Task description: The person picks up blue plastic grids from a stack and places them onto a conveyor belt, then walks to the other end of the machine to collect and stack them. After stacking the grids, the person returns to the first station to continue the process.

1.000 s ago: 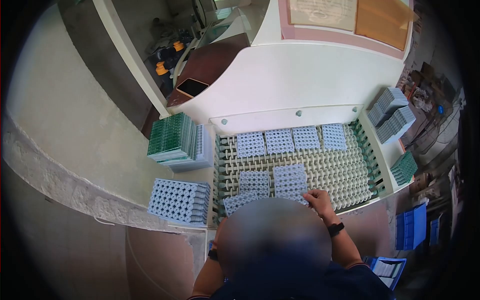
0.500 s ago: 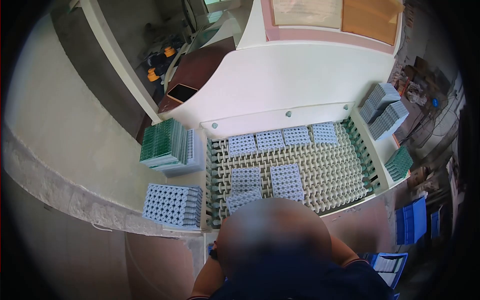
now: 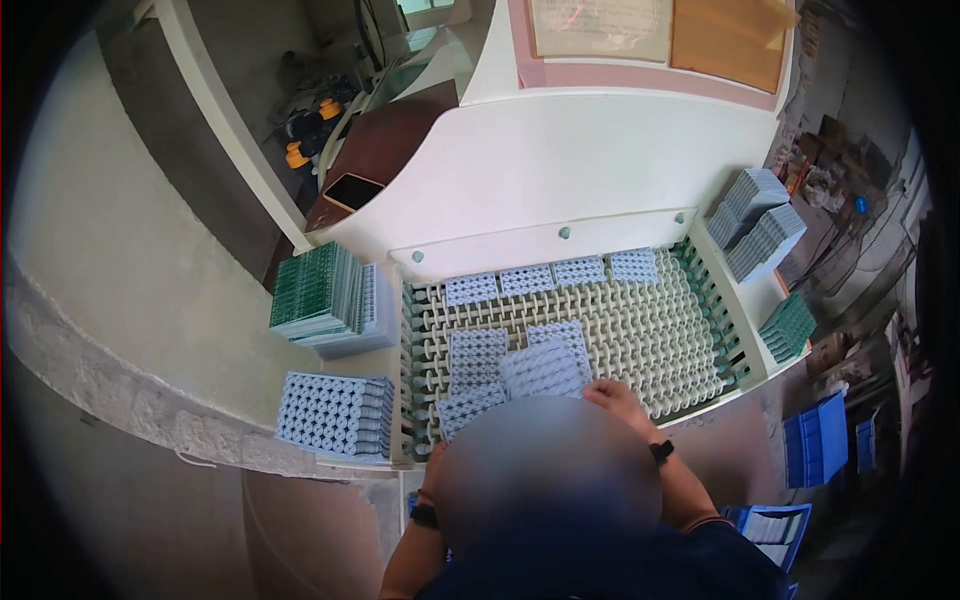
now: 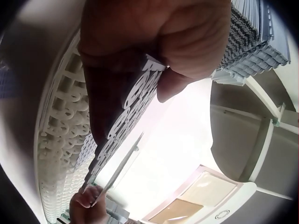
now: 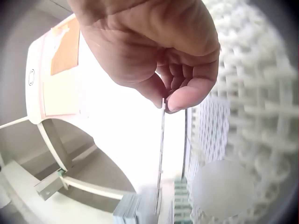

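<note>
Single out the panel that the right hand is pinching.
It's the raised, slanted panel, partly covering another panel above the rollers; the right hand pinches its edge. The four back-row panels lie flat, untouched.

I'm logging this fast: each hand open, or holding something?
Left hand: gripping a pale patterned panel.
Right hand: thumb and fingers pinching another thin panel by its edge.

1. On the roller bed (image 3: 650,335), four disc-patterned panels (image 3: 526,281) span 10 to 1 o'clock.
2. At 5 o'clock, the right hand (image 3: 622,402) meets a slanted panel (image 3: 540,371).
3. At 7 o'clock, the mostly hidden left hand (image 3: 437,462) is near a skewed panel (image 3: 468,408).
4. Green stacks (image 3: 318,288) flank it at 9 and 3.
</note>
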A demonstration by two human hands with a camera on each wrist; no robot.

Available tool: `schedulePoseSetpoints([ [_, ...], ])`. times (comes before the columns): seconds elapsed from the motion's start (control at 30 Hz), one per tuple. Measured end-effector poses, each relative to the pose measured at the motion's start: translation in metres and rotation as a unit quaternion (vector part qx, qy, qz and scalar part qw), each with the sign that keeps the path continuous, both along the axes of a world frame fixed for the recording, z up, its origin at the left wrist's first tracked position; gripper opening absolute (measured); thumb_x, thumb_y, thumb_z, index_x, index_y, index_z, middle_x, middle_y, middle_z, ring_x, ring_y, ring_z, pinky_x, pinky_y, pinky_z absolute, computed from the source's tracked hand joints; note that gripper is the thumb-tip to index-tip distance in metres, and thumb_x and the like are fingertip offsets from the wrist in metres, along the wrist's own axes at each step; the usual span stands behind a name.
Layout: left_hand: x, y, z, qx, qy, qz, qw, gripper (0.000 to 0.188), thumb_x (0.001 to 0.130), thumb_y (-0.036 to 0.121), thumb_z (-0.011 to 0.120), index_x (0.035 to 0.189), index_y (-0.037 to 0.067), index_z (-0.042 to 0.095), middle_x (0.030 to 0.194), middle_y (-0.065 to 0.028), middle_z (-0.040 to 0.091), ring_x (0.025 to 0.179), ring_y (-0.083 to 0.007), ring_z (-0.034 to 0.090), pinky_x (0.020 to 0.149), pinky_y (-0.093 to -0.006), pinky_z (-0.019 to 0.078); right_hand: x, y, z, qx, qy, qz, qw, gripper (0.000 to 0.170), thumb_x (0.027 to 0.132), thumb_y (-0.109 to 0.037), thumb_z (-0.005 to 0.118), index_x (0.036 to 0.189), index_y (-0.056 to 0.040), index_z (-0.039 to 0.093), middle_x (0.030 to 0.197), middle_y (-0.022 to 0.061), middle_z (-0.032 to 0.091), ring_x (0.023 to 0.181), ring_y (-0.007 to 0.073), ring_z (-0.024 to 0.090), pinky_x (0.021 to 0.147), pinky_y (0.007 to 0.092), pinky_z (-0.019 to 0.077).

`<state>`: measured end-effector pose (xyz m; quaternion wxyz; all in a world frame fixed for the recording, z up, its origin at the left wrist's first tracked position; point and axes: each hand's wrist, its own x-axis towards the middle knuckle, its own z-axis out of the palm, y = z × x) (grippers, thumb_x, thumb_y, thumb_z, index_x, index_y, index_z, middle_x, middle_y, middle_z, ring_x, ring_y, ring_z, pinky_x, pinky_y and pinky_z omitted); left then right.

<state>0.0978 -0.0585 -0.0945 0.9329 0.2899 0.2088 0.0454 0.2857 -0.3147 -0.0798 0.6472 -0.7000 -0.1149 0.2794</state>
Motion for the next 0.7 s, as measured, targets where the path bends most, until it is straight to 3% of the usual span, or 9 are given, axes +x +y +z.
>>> schedulePoseSetpoints([
  [0.13, -0.006, 0.004, -0.002, 0.001, -0.004, 0.008, 1.000, 0.030, 0.092, 0.009, 0.044, 0.117, -0.006, 0.048, 0.111, -0.0178, 0.059, 0.099, -0.0291, 0.061, 0.087, -0.0402, 0.0497, 0.057, -0.053, -0.006, 0.001, -0.015, -0.129, 0.991, 0.018, 0.085, -0.015, 0.059, 0.085, 0.0034, 0.062, 0.066, 0.0015, 0.057, 0.055, 0.0069, 0.052, 0.046, 0.0210, 0.0438],
  [0.27, -0.006, 0.001, -0.003, 0.006, 0.003, 0.000, 1.000, 0.031, 0.093, 0.011, 0.042, 0.118, -0.007, 0.048, 0.112, -0.0175, 0.058, 0.101, -0.0283, 0.060, 0.088, -0.0399, 0.0488, 0.101, -0.079, -0.036, -0.052, -0.081, -0.171, 0.980, 0.017, 0.082, -0.015, 0.063, 0.082, 0.0019, 0.063, 0.062, 0.0003, 0.056, 0.050, 0.0074, 0.051, 0.045, 0.0224, 0.0421],
  [0.33, -0.007, -0.001, 0.000, 0.022, -0.002, -0.004, 1.000, 0.032, 0.093, 0.012, 0.041, 0.118, -0.007, 0.048, 0.113, -0.0172, 0.058, 0.101, -0.0273, 0.059, 0.088, -0.0393, 0.0484, 0.111, -0.084, -0.037, -0.199, -0.208, -0.176, 0.941, 0.019, 0.080, -0.016, 0.065, 0.082, 0.0029, 0.066, 0.062, 0.0031, 0.059, 0.050, 0.0093, 0.052, 0.045, 0.0244, 0.0428],
  [0.5, -0.014, -0.004, 0.016, 0.042, 0.016, 0.032, 0.998, 0.030, 0.093, 0.012, 0.042, 0.115, -0.007, 0.049, 0.110, -0.0161, 0.059, 0.099, -0.0266, 0.060, 0.086, -0.0389, 0.0493, 0.144, -0.138, -0.024, -0.248, -0.213, -0.243, 0.913, 0.020, 0.077, -0.016, 0.068, 0.082, 0.0037, 0.067, 0.060, 0.0046, 0.060, 0.049, 0.0094, 0.052, 0.045, 0.0245, 0.0416],
  [0.57, -0.018, -0.002, 0.009, 0.033, 0.025, 0.037, 0.998, 0.030, 0.093, 0.012, 0.042, 0.114, -0.007, 0.049, 0.109, -0.0160, 0.059, 0.098, -0.0265, 0.060, 0.085, -0.0388, 0.0495, 0.153, -0.162, -0.014, -0.264, -0.196, -0.280, 0.902, 0.023, 0.073, -0.020, 0.069, 0.082, 0.0015, 0.068, 0.064, 0.0094, 0.065, 0.055, 0.0147, 0.060, 0.055, 0.0290, 0.0473],
  [0.67, -0.023, 0.000, 0.001, 0.026, 0.032, 0.038, 0.998, 0.030, 0.093, 0.014, 0.043, 0.115, -0.007, 0.049, 0.109, -0.0161, 0.059, 0.098, -0.0267, 0.060, 0.085, -0.0388, 0.0495, 0.169, -0.186, -0.033, -0.308, -0.262, -0.298, 0.865, 0.021, 0.072, -0.020, 0.069, 0.080, -0.0003, 0.069, 0.063, 0.0113, 0.064, 0.052, 0.0201, 0.060, 0.054, 0.0326, 0.0476],
  [0.7, -0.023, 0.001, 0.000, 0.029, 0.029, 0.036, 0.999, 0.031, 0.093, 0.014, 0.043, 0.115, -0.007, 0.049, 0.109, -0.0163, 0.059, 0.098, -0.0271, 0.060, 0.085, -0.0388, 0.0492, 0.168, -0.185, -0.031, -0.375, -0.272, -0.268, 0.844, 0.024, 0.072, -0.022, 0.071, 0.086, -0.0032, 0.069, 0.076, 0.0138, 0.066, 0.067, 0.0267, 0.064, 0.063, 0.0361, 0.0497],
])
